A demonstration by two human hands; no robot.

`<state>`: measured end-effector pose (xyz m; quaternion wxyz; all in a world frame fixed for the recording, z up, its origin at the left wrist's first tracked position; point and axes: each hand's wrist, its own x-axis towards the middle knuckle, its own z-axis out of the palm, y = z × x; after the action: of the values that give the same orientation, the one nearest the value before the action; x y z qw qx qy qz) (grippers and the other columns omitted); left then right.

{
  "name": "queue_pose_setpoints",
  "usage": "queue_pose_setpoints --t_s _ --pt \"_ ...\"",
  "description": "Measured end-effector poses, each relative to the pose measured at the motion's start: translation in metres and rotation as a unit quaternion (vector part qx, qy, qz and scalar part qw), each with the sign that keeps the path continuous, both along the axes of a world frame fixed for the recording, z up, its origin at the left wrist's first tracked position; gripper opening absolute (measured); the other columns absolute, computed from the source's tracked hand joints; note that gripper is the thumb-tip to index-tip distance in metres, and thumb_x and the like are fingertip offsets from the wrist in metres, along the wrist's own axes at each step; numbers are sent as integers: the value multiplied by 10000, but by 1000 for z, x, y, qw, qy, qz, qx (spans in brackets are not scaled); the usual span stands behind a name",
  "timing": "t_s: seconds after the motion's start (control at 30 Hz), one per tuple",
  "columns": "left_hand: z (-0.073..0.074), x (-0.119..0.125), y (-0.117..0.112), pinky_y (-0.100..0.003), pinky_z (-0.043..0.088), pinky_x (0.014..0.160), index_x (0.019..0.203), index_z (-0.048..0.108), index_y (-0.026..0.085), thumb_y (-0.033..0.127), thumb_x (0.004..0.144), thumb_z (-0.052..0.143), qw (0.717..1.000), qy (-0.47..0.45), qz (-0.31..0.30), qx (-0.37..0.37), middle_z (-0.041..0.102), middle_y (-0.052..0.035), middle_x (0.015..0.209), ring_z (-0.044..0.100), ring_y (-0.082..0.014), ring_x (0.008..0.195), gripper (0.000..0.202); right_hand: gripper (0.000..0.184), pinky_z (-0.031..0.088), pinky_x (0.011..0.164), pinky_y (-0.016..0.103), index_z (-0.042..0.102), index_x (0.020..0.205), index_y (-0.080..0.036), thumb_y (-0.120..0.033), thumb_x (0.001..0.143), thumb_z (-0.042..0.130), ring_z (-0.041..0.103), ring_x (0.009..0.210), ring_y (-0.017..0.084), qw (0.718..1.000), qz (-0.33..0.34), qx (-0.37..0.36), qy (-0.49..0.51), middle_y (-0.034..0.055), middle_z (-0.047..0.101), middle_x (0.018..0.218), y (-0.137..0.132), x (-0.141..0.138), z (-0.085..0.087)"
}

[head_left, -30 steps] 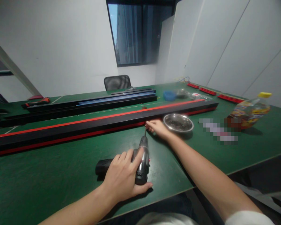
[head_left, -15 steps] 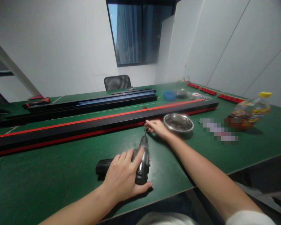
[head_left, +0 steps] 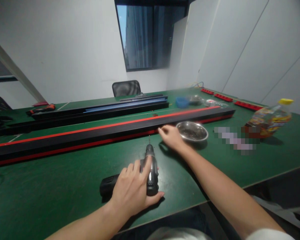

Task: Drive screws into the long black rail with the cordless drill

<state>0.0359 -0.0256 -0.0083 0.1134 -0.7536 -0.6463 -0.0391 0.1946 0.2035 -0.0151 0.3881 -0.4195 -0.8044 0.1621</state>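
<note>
My left hand (head_left: 132, 185) is wrapped over a black cordless drill (head_left: 152, 176) lying on its side on the green table. The drill's thin bit points away from me, its tip close to the near side of a long black and red bar (head_left: 110, 130). Beside that bar, to the right of the bit, is my right hand (head_left: 171, 135), its fingers curled and pinched together. Whether anything small sits between those fingertips is hidden. A shiny metal bowl (head_left: 192, 131) with small dark bits inside stands just right of my right hand.
Behind the bar lie more long dark profiles (head_left: 102, 111) and a blue container (head_left: 182, 102). A bottle with a yellow cap (head_left: 270, 121) leans at the right, near a blurred-out item (head_left: 235, 139). Red strips (head_left: 247, 106) line the far right edge. Another power tool (head_left: 43, 109) rests far left.
The drill's bit has swung slightly left, away from my right hand. My right hand has come off the bit and shifted a little right, towards the bowl.
</note>
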Motion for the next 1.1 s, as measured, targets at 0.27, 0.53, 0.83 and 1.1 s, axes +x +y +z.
queue_pose_setpoints --t_s 0.27,0.53,0.83,1.1 --pt "1 -5 5 -421 477 783 1612 259 204 806 808 563 999 9 36 9 546 -118 1087 561 -311 936 1049 411 453 793 304 717 872 -181 -491 988 474 649 855 231 962 -252 34 -101 127 725 936 4 40 37" --pt "0 -12 10 -419 476 772 1596 299 197 806 847 504 999 17 47 15 537 -116 1066 574 -308 913 987 565 499 897 401 789 1110 -143 -602 923 517 695 1057 346 918 -325 -131 -183 230 739 1094 14 66 42" --pt "0 -13 13 -418 482 771 1597 285 192 831 846 476 999 21 43 14 545 -119 1076 576 -303 914 1004 687 509 913 414 762 1140 -70 -653 907 483 685 1090 365 913 -293 -165 -231 271 713 1146 14 66 38" --pt "-1 -14 13 -411 483 785 1597 279 194 838 831 497 999 17 42 13 550 -118 1074 582 -298 913 1024 588 501 925 399 779 1093 -108 -607 915 523 682 1074 338 924 -262 -168 -223 248 724 1098 15 67 33"
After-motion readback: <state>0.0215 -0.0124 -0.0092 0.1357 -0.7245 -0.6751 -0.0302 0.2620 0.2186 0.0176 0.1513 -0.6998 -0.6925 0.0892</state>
